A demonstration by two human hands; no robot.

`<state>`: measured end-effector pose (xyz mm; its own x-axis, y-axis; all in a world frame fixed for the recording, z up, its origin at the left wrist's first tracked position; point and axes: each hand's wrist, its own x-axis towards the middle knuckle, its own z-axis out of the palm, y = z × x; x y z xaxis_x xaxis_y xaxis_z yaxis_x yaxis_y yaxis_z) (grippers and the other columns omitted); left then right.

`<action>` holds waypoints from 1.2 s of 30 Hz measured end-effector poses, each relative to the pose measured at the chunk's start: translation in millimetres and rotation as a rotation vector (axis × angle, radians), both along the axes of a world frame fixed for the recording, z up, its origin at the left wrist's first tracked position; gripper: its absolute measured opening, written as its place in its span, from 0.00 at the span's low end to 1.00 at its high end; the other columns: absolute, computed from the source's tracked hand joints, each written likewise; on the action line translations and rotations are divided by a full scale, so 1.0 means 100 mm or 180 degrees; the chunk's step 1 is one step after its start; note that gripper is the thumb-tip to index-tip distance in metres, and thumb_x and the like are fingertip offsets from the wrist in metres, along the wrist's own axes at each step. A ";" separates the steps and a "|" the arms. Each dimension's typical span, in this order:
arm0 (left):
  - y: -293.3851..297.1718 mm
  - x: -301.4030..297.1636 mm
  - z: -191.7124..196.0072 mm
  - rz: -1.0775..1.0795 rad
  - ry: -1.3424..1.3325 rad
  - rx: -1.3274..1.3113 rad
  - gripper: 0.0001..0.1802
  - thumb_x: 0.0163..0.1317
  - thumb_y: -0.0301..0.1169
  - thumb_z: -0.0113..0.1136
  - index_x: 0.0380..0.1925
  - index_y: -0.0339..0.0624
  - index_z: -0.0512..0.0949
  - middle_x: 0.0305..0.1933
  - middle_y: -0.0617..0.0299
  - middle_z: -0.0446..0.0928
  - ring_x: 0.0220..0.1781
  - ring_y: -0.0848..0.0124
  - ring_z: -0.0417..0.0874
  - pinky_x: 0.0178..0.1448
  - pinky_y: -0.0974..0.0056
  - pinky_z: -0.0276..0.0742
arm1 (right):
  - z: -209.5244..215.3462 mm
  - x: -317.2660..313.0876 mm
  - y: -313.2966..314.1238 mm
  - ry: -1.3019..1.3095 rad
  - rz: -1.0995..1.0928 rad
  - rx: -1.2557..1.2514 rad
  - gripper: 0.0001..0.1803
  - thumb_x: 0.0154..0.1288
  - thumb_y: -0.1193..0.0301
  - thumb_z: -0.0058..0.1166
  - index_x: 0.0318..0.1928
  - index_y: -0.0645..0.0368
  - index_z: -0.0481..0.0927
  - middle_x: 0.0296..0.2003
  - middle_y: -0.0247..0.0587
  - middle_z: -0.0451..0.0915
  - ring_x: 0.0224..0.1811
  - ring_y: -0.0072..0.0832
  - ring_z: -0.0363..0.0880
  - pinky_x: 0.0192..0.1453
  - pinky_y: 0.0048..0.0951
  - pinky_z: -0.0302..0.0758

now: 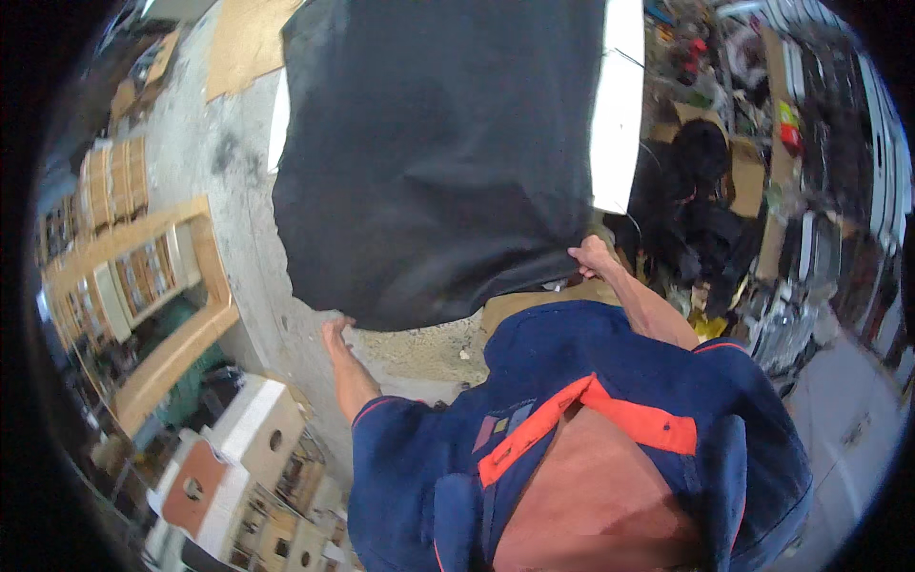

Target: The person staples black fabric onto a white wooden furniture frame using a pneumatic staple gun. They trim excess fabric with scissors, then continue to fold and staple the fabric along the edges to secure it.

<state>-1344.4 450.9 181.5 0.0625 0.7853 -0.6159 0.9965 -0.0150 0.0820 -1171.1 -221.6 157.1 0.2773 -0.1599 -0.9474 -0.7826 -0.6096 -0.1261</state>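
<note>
A large black sheet [429, 153], leather-like with an uneven edge, spreads away from me over a white board or table [618, 114]. My left hand [335, 327] grips its near left edge, the fingers mostly hidden by the sheet. At the near right corner, my right hand [593, 255] is closed on the sheet's edge in a pinch. Between the two hands the near edge hangs toward me in a curve, with soft folds running up from the right corner. The white surface shows only along the sheet's sides.
Wooden frames [172, 315] and white panels with round holes [257, 429] stand at the left. On the right lie a pile of black material [705, 219], cardboard [748, 176] and mixed clutter. A tan board [243, 48] rests at the far left on the grey floor [238, 181].
</note>
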 end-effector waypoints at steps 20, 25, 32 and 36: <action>-1.87 3.06 -0.63 -0.3192 -0.1499 0.1470 0.51 0.70 0.59 0.60 0.77 0.29 0.57 0.81 0.29 0.49 0.84 0.35 0.48 0.82 0.37 0.52 | 0.73 0.41 -0.81 -0.0340 0.1387 0.1078 0.14 0.64 0.67 0.63 0.33 0.69 0.85 0.25 0.46 0.86 0.22 0.32 0.86 0.24 0.35 0.86; -2.26 3.18 -0.47 -0.2225 -0.0343 0.1466 0.51 0.69 0.52 0.65 0.80 0.38 0.51 0.84 0.35 0.43 0.82 0.31 0.52 0.71 0.30 0.68 | 1.49 1.53 -2.41 -0.1258 -0.0048 -0.0317 0.12 0.65 0.67 0.60 0.43 0.59 0.89 0.26 0.42 0.88 0.23 0.30 0.89 0.31 0.33 0.89; -5.08 3.56 0.00 -0.3429 -0.2627 0.0645 0.40 0.66 0.32 0.66 0.73 0.24 0.62 0.81 0.34 0.55 0.84 0.38 0.50 0.85 0.42 0.49 | 2.58 4.41 -5.50 -0.4348 0.0398 -0.2265 0.13 0.61 0.66 0.57 0.42 0.58 0.87 0.40 0.51 0.88 0.45 0.49 0.87 0.51 0.46 0.83; -6.73 3.74 -0.14 -0.3360 -0.1878 0.0246 0.55 0.68 0.47 0.66 0.80 0.29 0.46 0.86 0.36 0.37 0.85 0.34 0.43 0.84 0.39 0.49 | 3.35 6.09 -6.85 -0.5073 -0.0050 -0.2817 0.15 0.62 0.65 0.57 0.42 0.59 0.89 0.43 0.55 0.88 0.49 0.51 0.87 0.56 0.47 0.83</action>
